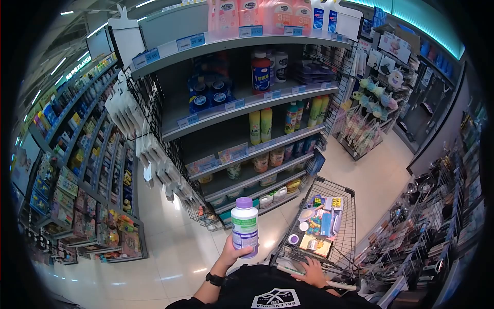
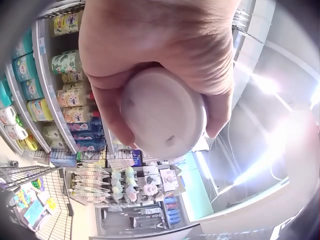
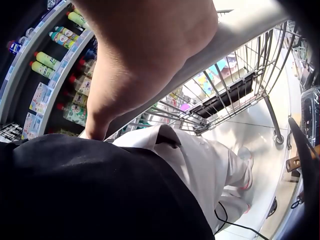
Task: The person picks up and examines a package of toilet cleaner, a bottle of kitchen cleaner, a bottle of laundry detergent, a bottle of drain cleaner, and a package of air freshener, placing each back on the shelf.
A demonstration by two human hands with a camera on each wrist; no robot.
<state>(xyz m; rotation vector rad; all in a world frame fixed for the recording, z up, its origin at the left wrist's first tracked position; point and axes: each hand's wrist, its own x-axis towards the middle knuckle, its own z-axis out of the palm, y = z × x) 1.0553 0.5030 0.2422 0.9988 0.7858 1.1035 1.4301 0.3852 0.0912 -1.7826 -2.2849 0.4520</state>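
Observation:
My left hand [image 1: 234,253] grips a white bottle [image 1: 244,221] with a purple cap and a green-and-purple label, holding it upright before my body. From below, the left wrist view shows the bottle's round pale base [image 2: 162,112] between the thumb and fingers of the left hand [image 2: 160,45]. My right hand [image 1: 312,272] rests with spread fingers on the handle of a shopping cart [image 1: 353,226]. In the right wrist view, the right hand [image 3: 140,75] lies over the cart's handle bar [image 3: 235,37], its fingertips hidden.
Goods lie in the cart, among them a colourful puzzle cube [image 1: 317,201] and a purple-lidded tub [image 1: 293,239]. Ahead stands a shelf unit [image 1: 206,123] with cleaning bottles. Hanging goods line a rack [image 1: 427,232] on the right; another stocked shelf [image 1: 87,170] stands left across the aisle.

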